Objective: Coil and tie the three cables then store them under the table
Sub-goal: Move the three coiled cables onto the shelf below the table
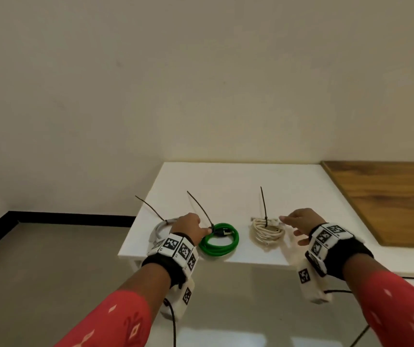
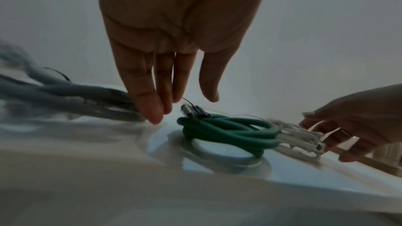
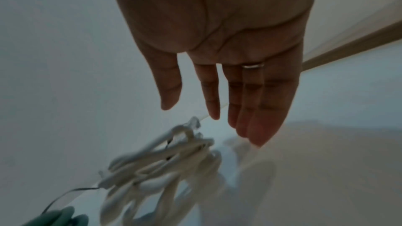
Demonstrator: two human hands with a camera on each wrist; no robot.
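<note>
Green cable (cream cable beside)

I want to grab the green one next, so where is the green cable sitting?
In the head view the green cable lies coiled near the white table's front edge, between the grey coil and the beige coil.

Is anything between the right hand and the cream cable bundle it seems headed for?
Nothing visible. The right hand, fingers straight and holding nothing, hovers just right of the cream cable bundle on the white table. The green coil lies on the bundle's far side, near the left hand.
</note>
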